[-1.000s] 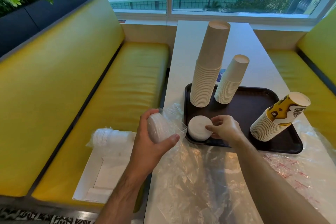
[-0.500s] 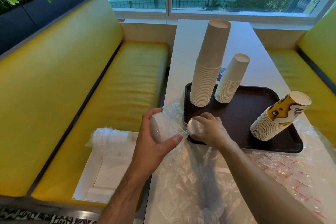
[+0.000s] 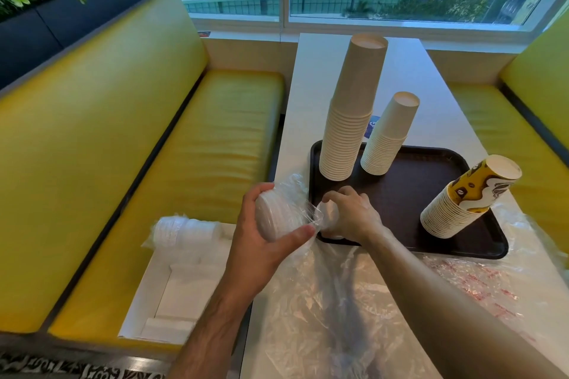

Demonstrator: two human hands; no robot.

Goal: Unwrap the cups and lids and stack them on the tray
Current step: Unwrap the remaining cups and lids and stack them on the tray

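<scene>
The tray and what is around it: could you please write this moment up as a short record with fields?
Tray: dark brown, on the white table
Tall cup stack: plain, upside down, far left of tray
Short cup stack: plain, beside the tall one
Printed cup stack: yellow print, leaning, right side of tray
Left hand: grips a wrapped sleeve of lids
Right hand: curled over lids at the tray's near left corner
Plastic wrap: loose on the table
Second lid sleeve: wrapped, on the white box

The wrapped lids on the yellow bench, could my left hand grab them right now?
Probably not yet: the left hand already grips a plastic-wrapped lid stack. The wrapped lids lie unobstructed beside it.
</scene>
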